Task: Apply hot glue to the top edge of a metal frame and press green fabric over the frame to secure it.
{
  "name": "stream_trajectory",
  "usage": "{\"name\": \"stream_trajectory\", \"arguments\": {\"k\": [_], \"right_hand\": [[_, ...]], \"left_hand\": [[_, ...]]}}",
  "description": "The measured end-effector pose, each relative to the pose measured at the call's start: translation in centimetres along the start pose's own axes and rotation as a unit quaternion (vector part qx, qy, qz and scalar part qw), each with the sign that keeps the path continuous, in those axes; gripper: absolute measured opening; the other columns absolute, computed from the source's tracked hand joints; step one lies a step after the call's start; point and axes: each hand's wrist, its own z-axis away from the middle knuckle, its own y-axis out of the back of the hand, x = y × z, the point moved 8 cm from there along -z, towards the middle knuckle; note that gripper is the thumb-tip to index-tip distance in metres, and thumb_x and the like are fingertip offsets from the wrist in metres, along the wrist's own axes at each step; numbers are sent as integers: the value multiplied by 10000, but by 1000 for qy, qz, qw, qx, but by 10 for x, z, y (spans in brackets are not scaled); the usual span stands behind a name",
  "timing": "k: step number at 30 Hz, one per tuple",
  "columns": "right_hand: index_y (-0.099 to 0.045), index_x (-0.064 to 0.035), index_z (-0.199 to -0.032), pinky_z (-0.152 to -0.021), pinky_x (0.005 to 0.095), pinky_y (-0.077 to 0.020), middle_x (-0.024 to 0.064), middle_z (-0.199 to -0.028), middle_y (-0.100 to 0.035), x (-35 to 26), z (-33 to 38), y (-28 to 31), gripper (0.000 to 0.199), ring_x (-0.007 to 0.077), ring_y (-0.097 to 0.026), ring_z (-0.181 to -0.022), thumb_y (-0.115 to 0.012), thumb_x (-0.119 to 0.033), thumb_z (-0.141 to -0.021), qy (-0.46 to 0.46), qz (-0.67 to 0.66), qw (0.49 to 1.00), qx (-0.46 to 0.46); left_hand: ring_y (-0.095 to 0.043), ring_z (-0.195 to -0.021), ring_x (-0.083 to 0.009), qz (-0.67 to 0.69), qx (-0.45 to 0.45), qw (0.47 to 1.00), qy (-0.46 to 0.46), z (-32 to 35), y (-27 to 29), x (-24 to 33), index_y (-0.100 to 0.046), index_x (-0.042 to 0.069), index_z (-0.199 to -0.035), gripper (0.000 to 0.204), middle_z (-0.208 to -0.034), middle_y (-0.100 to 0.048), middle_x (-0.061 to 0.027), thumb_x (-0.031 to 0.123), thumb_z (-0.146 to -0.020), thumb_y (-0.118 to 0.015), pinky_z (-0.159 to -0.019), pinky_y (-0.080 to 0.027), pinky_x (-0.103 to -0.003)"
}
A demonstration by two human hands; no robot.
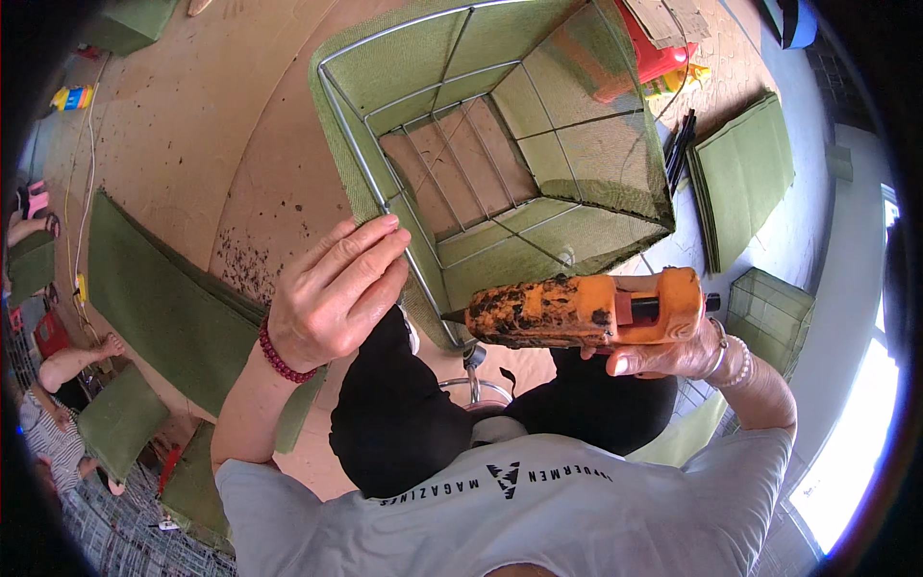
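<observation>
A box-shaped wire frame (524,64) lined with green fabric (413,82) tilts before me, its near rim close to my knees. My left hand (346,288) pinches the fabric edge against the metal rim wire on the left side, thumb partly hidden. In my right hand (678,358) lies an orange glue gun (548,310), smeared with black residue. Its dark nozzle points left and touches or nearly touches the near rim, just below my left fingers. My right fingers are mostly hidden behind the gun's body.
Green fabric panels (173,298) lie on the left; more are stacked (745,178) on the right beside black sticks (681,149). A bare wire frame (769,313) stands at right. A red container (659,48) sits at the back. Another person (58,433) sits at far left.
</observation>
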Motion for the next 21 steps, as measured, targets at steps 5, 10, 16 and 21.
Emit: {"name": "stream_trajectory", "arguments": {"k": [5, 10, 16, 21], "right_hand": [[-511, -49, -1288, -884, 298, -539, 76, -1077, -658, 7, 0, 3, 615, 143, -630, -993, -809, -289, -807, -19, -2, 1000, 5], [-547, -33, -1255, -863, 307, -543, 89, -1076, -660, 8, 0, 5, 594, 155, -626, -985, -811, -312, -803, 0, 38, 999, 17], [-566, -15, -1224, -844, 308, -540, 91, -1076, -659, 2, -5, 7, 591, 172, -624, -958, -822, -325, -791, 1, 26, 999, 21], [-544, -2, -1219, -847, 302, -540, 91, -1062, -669, 3, 0, 4, 614, 171, -630, -951, -832, -320, -779, -34, 62, 997, 16]], "left_hand": [[-667, -1045, -272, 13, -1, 1000, 6, 2, -3, -2, -709, -25, -845, 123, -1005, -693, -132, 33, -736, -710, -872, -558, -408], [-677, -1014, -299, 28, 21, 999, 19, 1, 2, -2, -698, -36, -801, 137, -971, -703, -136, -12, -674, -742, -793, -570, -414], [-673, -1031, -275, 26, 14, 999, 29, 2, 1, -3, -709, -21, -816, 121, -990, -704, -119, 7, -701, -734, -844, -561, -406], [-653, -1074, -257, 3, -10, 1000, 27, 2, -2, 1, -719, -6, -828, 106, -1027, -696, -111, 25, -727, -722, -909, -544, -411]]}}
